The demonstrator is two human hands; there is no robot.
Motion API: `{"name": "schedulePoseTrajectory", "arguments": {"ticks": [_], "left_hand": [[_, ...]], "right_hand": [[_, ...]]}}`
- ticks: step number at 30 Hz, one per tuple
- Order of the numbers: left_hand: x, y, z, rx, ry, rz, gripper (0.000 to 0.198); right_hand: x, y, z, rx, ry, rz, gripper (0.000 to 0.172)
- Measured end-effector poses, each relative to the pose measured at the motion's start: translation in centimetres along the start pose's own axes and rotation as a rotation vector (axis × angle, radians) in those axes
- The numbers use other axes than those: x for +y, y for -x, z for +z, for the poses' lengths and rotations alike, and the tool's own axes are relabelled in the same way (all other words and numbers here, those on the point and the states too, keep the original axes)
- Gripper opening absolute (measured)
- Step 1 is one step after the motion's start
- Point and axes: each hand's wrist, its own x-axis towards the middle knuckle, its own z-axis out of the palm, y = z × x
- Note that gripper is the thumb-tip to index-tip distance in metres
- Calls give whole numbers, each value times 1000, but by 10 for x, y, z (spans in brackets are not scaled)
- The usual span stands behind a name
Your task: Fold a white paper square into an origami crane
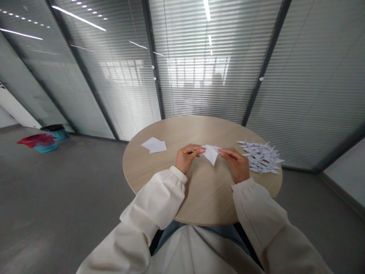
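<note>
Between my two hands is a piece of folded white paper (211, 155), its lower point aimed down toward me. My left hand (188, 156) pinches the paper's left corner between thumb and fingers. On the other side my right hand (236, 161) grips the right corner in the same way. Both hands hold it just over the round wooden table (205, 201). Some flat white paper sheets (155, 145) lie to the left of my left hand. Beyond my right hand rests a heap of folded paper cranes (264, 156).
Glass partitions with blinds (199, 95) stand right behind the table. On the grey floor at the far left are a blue bin with a red liner (40, 141) and another blue bin with a black liner (57, 131).
</note>
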Motion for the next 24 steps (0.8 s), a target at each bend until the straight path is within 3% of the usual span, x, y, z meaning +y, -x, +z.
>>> {"name": "schedulePoseTrajectory", "arguments": {"ticks": [5,12,24], "left_hand": [[-3,1,-1,-130,18,16,29],[0,2,-1,-81,6,-3,22],[4,1,-1,-29,-59,2,18]], "right_hand": [[0,0,0,33,-37,65,20],[3,0,1,17,-78,142,23],[-1,0,-1,-19,16,26,21]]}}
